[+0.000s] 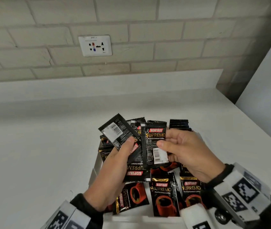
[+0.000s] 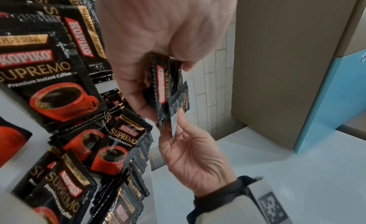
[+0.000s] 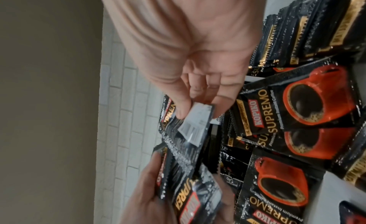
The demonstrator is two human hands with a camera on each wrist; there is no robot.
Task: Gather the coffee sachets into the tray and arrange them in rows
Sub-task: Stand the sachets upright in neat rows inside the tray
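Note:
Over a white tray, my left hand grips a fanned bunch of black Kopiko coffee sachets. My right hand pinches one sachet at the right of the fan, its barcode side towards me. In the left wrist view the left hand clamps the bunch edge-on, and the right hand's fingertips touch its lower end. The right wrist view shows the right hand pinching the barcode end of the sachet. More sachets lie loose and overlapping in the tray; others stand stacked at its far end.
The tray sits on a white counter against a pale brick wall with a socket plate. A wall corner and a white panel close in on the right. A blue panel appears in the left wrist view.

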